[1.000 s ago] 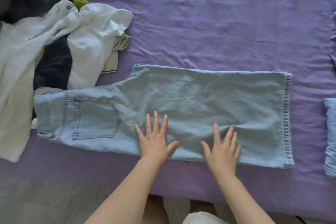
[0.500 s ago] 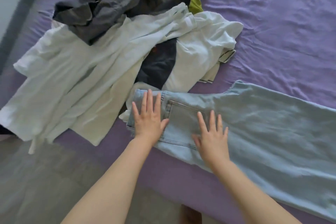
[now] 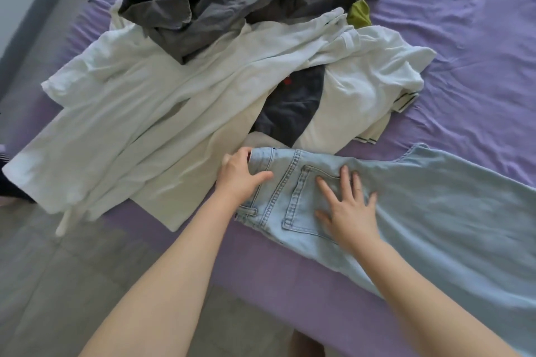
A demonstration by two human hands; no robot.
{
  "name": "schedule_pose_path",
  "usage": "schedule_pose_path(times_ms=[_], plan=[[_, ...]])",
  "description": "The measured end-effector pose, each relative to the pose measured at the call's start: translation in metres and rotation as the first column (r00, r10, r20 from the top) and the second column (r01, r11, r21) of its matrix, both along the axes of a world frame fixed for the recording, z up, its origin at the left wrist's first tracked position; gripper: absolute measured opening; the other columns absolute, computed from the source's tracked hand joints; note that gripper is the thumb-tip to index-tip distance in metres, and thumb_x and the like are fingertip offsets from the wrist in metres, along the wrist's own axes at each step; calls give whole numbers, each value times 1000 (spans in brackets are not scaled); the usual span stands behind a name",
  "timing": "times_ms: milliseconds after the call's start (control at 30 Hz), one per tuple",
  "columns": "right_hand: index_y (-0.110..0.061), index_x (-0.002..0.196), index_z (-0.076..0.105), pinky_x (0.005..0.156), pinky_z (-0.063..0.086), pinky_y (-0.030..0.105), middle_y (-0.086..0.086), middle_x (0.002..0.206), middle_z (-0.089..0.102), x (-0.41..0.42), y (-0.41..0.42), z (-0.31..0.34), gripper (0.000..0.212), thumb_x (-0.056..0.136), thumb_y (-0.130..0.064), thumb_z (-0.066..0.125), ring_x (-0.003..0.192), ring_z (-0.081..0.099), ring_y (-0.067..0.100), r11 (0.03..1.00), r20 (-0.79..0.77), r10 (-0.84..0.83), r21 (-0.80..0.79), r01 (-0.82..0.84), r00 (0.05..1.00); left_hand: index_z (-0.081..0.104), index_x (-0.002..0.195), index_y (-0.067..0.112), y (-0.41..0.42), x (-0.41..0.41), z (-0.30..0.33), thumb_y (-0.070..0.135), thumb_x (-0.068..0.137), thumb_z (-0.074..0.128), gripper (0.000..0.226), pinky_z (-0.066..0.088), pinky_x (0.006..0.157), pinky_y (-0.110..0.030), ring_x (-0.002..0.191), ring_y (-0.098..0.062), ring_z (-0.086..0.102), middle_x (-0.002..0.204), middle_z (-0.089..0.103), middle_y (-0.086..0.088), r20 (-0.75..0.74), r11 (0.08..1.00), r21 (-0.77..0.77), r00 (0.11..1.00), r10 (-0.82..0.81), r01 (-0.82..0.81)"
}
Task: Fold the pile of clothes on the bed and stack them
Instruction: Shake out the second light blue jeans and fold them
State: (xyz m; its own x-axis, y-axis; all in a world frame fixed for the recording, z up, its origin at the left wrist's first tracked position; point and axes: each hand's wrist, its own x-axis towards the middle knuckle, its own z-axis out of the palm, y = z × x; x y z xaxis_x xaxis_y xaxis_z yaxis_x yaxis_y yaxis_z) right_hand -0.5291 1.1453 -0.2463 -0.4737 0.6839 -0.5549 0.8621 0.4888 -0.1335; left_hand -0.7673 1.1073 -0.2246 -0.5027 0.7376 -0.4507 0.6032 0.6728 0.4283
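Note:
Light blue jeans (image 3: 429, 206), folded lengthwise, lie flat on the purple bed (image 3: 464, 38), waistband to the left and legs running off to the right. My left hand (image 3: 240, 177) grips the waistband end, thumb on top and fingers curled under the edge. My right hand (image 3: 348, 209) lies flat with spread fingers on the back pocket. Behind the jeans sits the unfolded pile: white garments (image 3: 150, 113), a dark grey garment (image 3: 220, 0), a navy piece (image 3: 293, 113) and a bit of green cloth (image 3: 359, 13).
The bed's near edge runs diagonally under my forearms, with grey floor (image 3: 58, 284) below it on the left. A white garment hangs over that edge. Bare purple sheet stretches to the right of the pile.
Both hands slid left along the jeans from the legs to the waist. My left hand went from lying flat on the waistband to gripping its edge. My view swung left toward the pile.

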Motion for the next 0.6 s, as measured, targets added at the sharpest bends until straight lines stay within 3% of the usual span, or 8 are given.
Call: schedule_pose_path(times_ms=[67,167,267,333,367,467,533,600], plan=[[-41,148,5,110,14,59,9,157,-19,4,2,7,68,92,-52,42,145,-12,30,999,-24,-23,-49,22,999,58,119,17,-4,2,6,42,73,77,55,31,92,-28,114,-27,41,118,54,-9,-3,1000,6,1000,23,-23],[-39,149,10,114,14,52,5,158,-17,10,4,17,68,92,-49,45,146,-9,27,986,-52,-98,-138,90,994,55,106,19,-10,11,23,34,78,75,38,39,91,-33,104,-26,51,108,53,-5,179,997,51,983,43,-53],[-36,150,14,116,15,45,6,159,-8,11,3,34,69,92,-48,50,146,-4,23,943,-211,-276,-250,222,938,40,98,18,-17,31,47,42,87,63,35,40,72,-34,84,-20,55,86,57,4,121,995,44,988,-99,95],[-33,149,18,117,17,39,2,159,7,11,1,51,69,91,-43,55,146,6,17,871,-402,-451,-393,295,797,35,98,18,-15,49,65,45,90,56,35,37,62,-24,78,-9,55,82,55,8,199,995,65,976,-84,72],[-34,148,20,116,21,36,-4,158,15,12,-1,62,69,90,-42,58,145,14,13,799,-469,-568,-512,315,677,34,99,17,-11,60,75,43,91,56,35,39,62,-18,80,-5,55,85,56,9,279,996,89,959,-46,22],[-44,144,22,105,40,28,-13,150,30,24,-8,100,72,83,-44,60,132,39,1,482,-421,-866,-847,224,269,35,113,22,9,92,105,40,87,63,42,44,69,-13,89,-5,59,99,60,4,480,992,101,877,13,-70],[-44,146,19,106,42,31,-12,149,34,42,-11,117,74,83,-42,58,131,41,1,439,-420,-896,-888,135,146,28,131,36,27,119,125,46,82,67,63,47,67,-15,88,-5,64,104,65,2,678,997,34,734,25,-66],[-40,148,17,107,41,33,-11,146,42,71,-12,128,73,88,-38,58,131,43,6,451,-450,-892,-886,104,37,16,139,47,42,152,138,60,77,64,80,50,76,-18,88,-1,68,107,68,7,816,999,12,578,11,-36]])
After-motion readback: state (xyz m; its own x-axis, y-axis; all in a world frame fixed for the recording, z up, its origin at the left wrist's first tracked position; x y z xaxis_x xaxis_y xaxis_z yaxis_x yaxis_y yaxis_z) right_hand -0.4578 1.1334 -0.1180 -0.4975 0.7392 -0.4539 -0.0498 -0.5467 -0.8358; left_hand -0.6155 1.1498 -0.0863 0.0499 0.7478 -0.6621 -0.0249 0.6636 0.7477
